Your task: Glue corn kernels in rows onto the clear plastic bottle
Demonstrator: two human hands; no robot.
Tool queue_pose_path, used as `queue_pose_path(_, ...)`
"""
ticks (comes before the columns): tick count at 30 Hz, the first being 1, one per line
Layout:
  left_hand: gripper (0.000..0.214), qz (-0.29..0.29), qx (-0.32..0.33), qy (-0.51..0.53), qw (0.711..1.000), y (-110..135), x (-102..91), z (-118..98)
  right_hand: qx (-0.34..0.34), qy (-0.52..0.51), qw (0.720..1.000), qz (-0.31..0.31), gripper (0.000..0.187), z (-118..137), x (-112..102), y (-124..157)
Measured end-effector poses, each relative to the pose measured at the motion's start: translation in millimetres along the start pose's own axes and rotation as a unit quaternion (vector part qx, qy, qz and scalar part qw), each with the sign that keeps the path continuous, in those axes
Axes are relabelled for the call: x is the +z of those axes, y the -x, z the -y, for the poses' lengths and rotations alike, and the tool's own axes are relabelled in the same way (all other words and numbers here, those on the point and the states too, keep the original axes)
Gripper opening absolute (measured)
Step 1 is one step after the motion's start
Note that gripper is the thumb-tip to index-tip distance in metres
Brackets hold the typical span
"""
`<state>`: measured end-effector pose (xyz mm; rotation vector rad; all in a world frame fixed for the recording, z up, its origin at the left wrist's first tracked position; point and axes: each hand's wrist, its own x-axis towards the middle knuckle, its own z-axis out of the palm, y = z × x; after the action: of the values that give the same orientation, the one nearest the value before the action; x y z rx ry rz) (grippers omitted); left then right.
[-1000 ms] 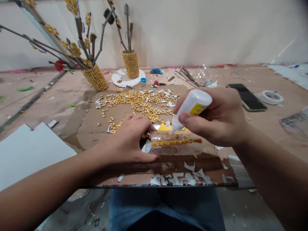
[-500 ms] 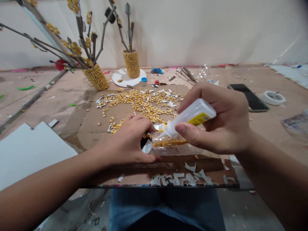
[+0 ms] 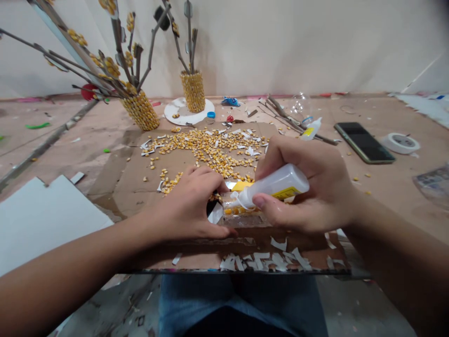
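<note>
My right hand [image 3: 315,187] is closed around a white glue bottle [image 3: 277,185] with a yellow label. Its nozzle points left and down onto a clear plastic bottle [image 3: 242,213] lying on its side, which carries a row of corn kernels. My left hand [image 3: 189,206] curls over the left end of that clear bottle and pins it to the cardboard sheet [image 3: 140,182] resting on my lap. Loose corn kernels [image 3: 210,147] lie scattered just beyond both hands.
Two kernel-covered vases with twigs stand at the back, one [image 3: 142,110] left, one [image 3: 193,91] on a white disc. A phone [image 3: 363,142], tape roll [image 3: 401,142], second glue bottle [image 3: 311,128] and sticks lie right. White board [image 3: 42,220] lies left. Paper scraps [image 3: 263,260] line the near edge.
My right hand has lowered and tipped the glue bottle from steeply angled to nearly flat, sliding its nozzle leftward along the kernel row. My left hand has stayed put.
</note>
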<state>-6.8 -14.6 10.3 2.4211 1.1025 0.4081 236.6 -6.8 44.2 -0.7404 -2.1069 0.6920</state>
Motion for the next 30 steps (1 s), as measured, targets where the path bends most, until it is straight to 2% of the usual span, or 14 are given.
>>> queue_pose_path(12,0.048,0.003,0.001,0.005,1.000,0,-0.7,-1,-0.001,-0.014,1.000,0.016,0.029,-2,-2,-1)
queue_pose_path(19,0.054,0.002,0.009,0.007,1.000,0,-0.9,3,-0.022,0.017,1.000,0.009,0.025,-3,-12,-1)
queue_pose_path(24,0.055,0.000,0.011,0.002,1.000,0,-0.7,4,-0.035,0.008,0.999,-0.011,0.023,-5,-11,-2)
queue_pose_path(30,0.054,-0.001,0.013,0.004,1.000,0,-1.5,1,-0.016,-0.006,1.000,0.022,0.024,-6,-13,-2)
